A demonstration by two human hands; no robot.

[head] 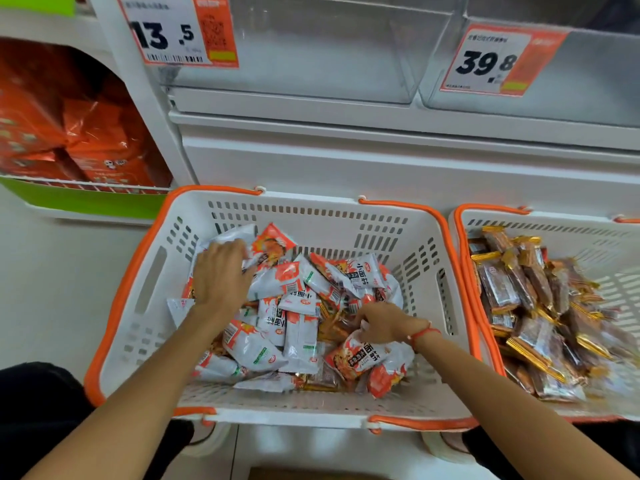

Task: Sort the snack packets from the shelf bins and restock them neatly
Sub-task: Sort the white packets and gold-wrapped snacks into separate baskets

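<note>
A white basket with orange handles (145, 282) holds a heap of white-and-orange snack packets (298, 327), with a few gold-edged brown packets mixed in. My left hand (221, 275) lies on top of the packets at the back left of the heap, its fingers curled over a white packet (228, 237). My right hand (381, 322) reaches into the middle right of the heap, and its fingertips pinch among the gold-edged packets (332, 327); what exactly they hold is hidden. A red string sits on my right wrist.
A second white basket (491, 216) at the right holds several gold-edged brown packets (533, 306). Above are two clear shelf bins (311, 50) with price tags 13.5 (173, 29) and 39.8 (491, 60). Orange bags (86, 143) sit on a green-fronted shelf at left.
</note>
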